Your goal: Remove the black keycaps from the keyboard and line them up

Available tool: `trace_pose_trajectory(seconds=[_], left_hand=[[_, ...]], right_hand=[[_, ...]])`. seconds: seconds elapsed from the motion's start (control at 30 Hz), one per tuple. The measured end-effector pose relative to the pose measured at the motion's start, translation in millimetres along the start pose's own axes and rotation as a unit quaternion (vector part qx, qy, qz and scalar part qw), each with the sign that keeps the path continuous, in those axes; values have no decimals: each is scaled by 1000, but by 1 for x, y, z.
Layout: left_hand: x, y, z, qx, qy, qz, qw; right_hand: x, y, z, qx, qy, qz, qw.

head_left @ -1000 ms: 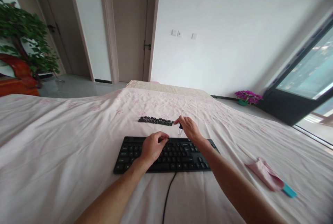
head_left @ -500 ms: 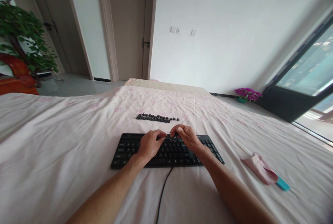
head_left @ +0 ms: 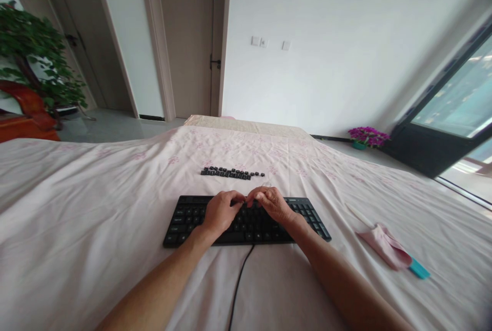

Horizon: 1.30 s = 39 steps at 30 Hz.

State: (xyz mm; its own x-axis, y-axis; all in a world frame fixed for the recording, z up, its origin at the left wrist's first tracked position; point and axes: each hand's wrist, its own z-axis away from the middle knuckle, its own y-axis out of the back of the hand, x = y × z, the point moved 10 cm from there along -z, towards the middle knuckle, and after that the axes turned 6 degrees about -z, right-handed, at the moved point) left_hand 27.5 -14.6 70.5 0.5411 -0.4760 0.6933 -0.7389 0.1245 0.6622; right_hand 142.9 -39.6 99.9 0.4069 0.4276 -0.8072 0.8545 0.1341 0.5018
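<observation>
A black keyboard (head_left: 230,238) lies on the pink floral bedsheet, several of its upper keys hidden under my hands. My left hand (head_left: 223,211) rests over its middle, thumb and fingers pinched at the top rows; whatever sits between the fingertips is too small to make out. Meeting it fingertip to fingertip, my right hand (head_left: 272,203) is closed, with the thin wire loops of a keycap puller (head_left: 267,184) sticking out beyond its knuckles. Behind the keyboard, loose black keycaps (head_left: 226,173) lie in uneven rows.
A black cable (head_left: 239,282) runs from the keyboard towards me. On the right lie a pink cloth (head_left: 384,249) and a blue-handled brush-like thing (head_left: 418,268) partly under it. Beyond the bed stand purple flowers (head_left: 369,137) and a green plant (head_left: 38,54).
My right hand has turned further over and moved slightly left, its fingers now closer to my left fingertips. My left hand has stayed nearly in place.
</observation>
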Motion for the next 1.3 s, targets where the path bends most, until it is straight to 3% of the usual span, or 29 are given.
trace_pose_trajectory(seconds=[0.23,0.4,0.9,1.1,1.23,1.3], left_hand=[[24,-7,-5,-29,-31,-93,995],[31,-16,-6,-14,3,-180,984],[28,-18,-3,2,-1,-115,993],[17,-16,-4,10,33,-62,997],[6,-12,-5,45,67,0,997],[2,-10,-5,64,70,38,995]], right_hand=[[5,4,8,51,8,15,999],[1,4,10,73,25,36,996],[-23,16,25,156,124,57,978],[-43,11,33,150,207,167,952],[-40,27,34,221,171,225,934],[-34,28,29,214,135,242,937]])
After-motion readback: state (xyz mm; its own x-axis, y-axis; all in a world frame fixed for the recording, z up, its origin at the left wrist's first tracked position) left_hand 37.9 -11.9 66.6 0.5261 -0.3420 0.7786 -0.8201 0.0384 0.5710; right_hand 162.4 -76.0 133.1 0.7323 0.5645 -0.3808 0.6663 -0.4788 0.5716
